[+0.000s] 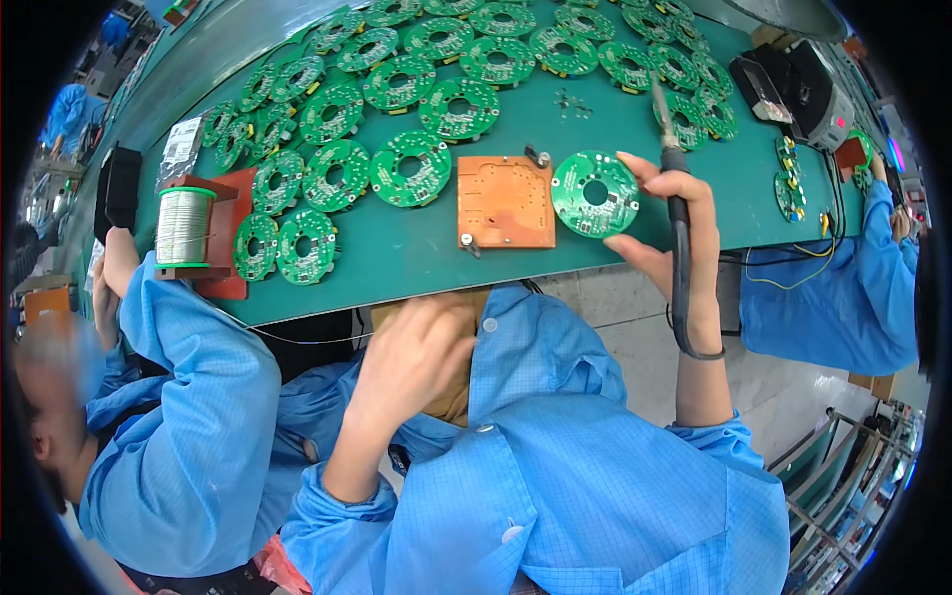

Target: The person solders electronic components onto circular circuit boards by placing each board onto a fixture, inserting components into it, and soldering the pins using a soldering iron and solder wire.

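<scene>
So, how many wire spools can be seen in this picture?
2: one spool on the red stand at left, and a second spool, small in view, at far right, past the board in the right hand. Others may be hidden.

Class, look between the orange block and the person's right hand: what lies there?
In the head view, a round green circuit board lies there, held at its edges by the right hand.
</scene>
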A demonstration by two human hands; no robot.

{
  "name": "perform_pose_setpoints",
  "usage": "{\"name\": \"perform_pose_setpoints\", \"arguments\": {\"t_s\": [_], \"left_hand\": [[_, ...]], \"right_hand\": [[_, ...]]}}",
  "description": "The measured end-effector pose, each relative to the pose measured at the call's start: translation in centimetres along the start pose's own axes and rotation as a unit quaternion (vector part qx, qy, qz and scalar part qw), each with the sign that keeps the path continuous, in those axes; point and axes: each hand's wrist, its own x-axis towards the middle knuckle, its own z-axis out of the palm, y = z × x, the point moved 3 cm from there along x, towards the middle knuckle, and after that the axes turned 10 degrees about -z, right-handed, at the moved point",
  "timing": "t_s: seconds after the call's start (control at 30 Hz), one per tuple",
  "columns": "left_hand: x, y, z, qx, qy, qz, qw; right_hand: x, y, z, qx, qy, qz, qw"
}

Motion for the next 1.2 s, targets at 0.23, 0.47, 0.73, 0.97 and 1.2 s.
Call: {"name": "perform_pose_setpoints", "arguments": {"t_s": [0.23,0.47,0.73,0.97,1.2], "left_hand": [[-3.5,-5.6,1.4,0.147,-0.072,-0.213,0.963],[-0.2,0.2,-0.9,-0.191,-0.032,-0.16,0.968],[7.7,3.8,-0.8,-0.117,0.209,-0.062,0.969],[9.0,3.3,0.2,-0.057,0.203,-0.055,0.976],[9.4,3.2,0.5,0.043,0.194,-0.025,0.98]], "right_hand": [[0.3,-0.8,-1.9,-0.073,-0.055,0.005,0.996],[-1.6,-1.4,-4.8,0.025,0.054,-0.031,0.998],[-2.1,-1.7,-4.3,0.086,0.089,0.076,0.989],[-2.0,-1.6,-4.1,0.101,0.033,0.057,0.993],[-1.7,-1.6,-3.5,0.079,0.033,0.046,0.995]]}}
